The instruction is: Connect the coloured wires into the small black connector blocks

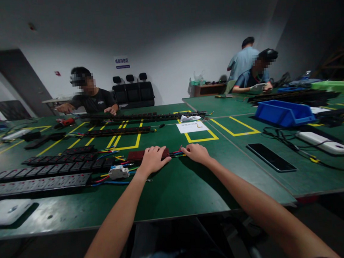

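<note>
A short dark red strip [135, 156] lies on the green table, colored wires coming out of its right end. My left hand [154, 159] is closed over the strip's right part, fingers across the top and thumb on the near side. At the wires [178, 154], my right hand [197, 153] is closed in a pinch; its fingertips partly hide them. Just left of my left hand sits a white-grey block-shaped part [118, 172] with wires at its side. Long black socket strips [44, 169] and a grey socket strip [39, 184] extend to the left.
A phone [271, 157], a white power bank [324, 142] with cables and a blue bin [284, 113] are on the right. A white device [10, 211] lies near left. Paper [192, 127] and more strips [118, 131] lie ahead. Co-workers [93, 97] are across the table.
</note>
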Available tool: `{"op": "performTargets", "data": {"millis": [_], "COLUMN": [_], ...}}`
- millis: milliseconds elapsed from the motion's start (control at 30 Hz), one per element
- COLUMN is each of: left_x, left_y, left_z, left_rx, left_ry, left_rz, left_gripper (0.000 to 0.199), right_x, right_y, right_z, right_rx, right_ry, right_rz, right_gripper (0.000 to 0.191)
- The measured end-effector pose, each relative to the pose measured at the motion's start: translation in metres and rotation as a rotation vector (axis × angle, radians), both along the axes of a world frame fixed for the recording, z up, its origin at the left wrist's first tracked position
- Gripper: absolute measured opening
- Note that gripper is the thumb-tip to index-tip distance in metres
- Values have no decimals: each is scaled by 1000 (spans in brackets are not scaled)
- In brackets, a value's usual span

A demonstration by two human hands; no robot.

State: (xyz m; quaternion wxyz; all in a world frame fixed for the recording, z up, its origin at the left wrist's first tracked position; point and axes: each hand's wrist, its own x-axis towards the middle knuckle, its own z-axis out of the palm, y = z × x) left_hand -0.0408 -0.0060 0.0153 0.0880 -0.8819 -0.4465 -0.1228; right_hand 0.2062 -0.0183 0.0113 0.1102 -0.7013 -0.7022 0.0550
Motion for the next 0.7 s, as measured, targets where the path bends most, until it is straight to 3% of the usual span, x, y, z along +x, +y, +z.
{"op": "performTargets", "data": {"millis": [700], "left_x": [1], "left_y": [0], "left_z": [1], "left_rx": [-11], "left_ry": [-1], "left_rz": [5], "left_gripper": [69], "right_x": [1], "right_y": [1], "right_z": [-3], "right_rx": [-4], "right_ry": [-13], "right_rz": [0], "right_gripper": [57]}}
